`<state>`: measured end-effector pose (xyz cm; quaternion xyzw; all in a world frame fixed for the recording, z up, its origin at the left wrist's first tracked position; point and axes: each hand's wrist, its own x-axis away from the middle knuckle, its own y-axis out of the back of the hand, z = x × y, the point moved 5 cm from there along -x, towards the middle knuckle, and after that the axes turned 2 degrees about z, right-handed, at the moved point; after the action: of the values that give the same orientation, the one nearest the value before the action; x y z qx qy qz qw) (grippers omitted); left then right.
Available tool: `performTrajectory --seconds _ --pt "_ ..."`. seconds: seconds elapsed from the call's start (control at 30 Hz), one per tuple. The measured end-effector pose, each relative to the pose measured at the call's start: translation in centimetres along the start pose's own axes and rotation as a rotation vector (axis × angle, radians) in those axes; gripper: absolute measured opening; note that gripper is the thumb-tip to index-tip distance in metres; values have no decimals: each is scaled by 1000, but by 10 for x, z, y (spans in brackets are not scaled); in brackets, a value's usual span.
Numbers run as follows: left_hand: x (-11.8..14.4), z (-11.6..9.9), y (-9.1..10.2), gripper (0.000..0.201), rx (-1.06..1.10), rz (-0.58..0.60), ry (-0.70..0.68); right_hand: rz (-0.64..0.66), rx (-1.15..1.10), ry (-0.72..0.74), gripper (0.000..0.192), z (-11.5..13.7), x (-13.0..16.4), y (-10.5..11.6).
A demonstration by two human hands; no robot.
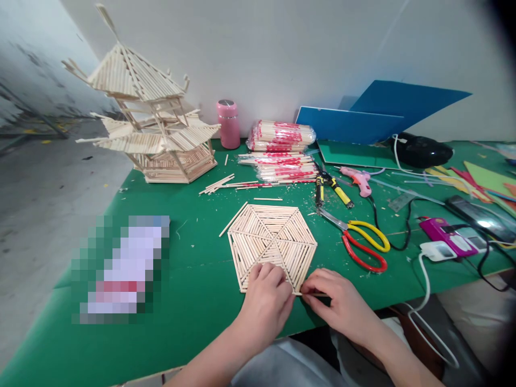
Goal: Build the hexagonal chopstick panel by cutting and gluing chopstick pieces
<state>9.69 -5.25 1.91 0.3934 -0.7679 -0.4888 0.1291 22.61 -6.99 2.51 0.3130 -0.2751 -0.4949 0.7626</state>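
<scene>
The left hand [266, 303] presses the hexagon panel's [272, 239] near edge; the right hand [336, 306] pinches a thin stick [313, 294] just beside it.

- One view only, worn on the person's head; it looks forward and down over the near edge of the desk [193, 279]
- It sits close above the left hand [266, 301] and right hand [338, 303]; the desk's far edge meets a pale wall [282, 54]; floor shows past the left edge
</scene>
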Motion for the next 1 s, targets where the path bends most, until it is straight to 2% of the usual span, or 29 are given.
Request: performTrajectory --seconds 0.3,0.53,1.0 --pt "0 1 -1 18 7 14 12 10 -1 8 11 0 2 1" --pt "0 3 -5 18 -11 80 35 12 -4 5 11 1 1 2" --pt "0 1 0 17 0 77 36 13 6 10 11 1 2 1"
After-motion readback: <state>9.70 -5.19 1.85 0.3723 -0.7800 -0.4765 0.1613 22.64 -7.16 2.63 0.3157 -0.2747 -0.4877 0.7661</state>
